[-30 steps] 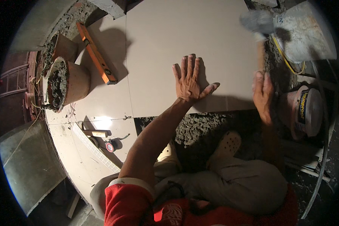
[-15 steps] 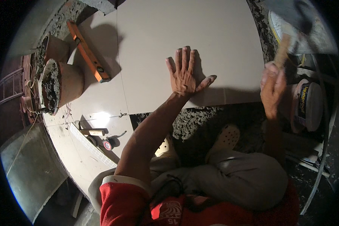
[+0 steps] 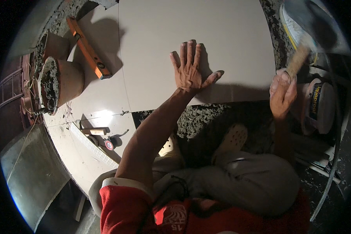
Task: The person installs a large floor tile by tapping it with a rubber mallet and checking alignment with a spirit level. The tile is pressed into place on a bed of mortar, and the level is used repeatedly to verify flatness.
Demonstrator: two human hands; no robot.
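Observation:
My left hand (image 3: 188, 76) lies flat on a large cream floor tile (image 3: 230, 43), its fingers spread and pointing away from me. On the right, my right hand (image 3: 282, 93) is wrapped round the wooden handle of a mallet (image 3: 299, 60). The mallet is raised off to the right of the tile, and its dark head is smeared by motion. Along the tile's near edge lies rough grey mortar (image 3: 201, 119).
An orange spirit level (image 3: 89, 48) rests on tiles to the left, beside mortar-crusted buckets (image 3: 72, 82). A wooden-handled tool (image 3: 93, 132), a tape measure (image 3: 109, 144) and a white strip (image 3: 91, 145) lie nearer. A white tub (image 3: 321, 107) and cable (image 3: 336, 156) are at right.
The mallet in my right hand has swung slightly, its handle now leaning farther right. My left hand stays flat on the tile. The whole view has shifted a little.

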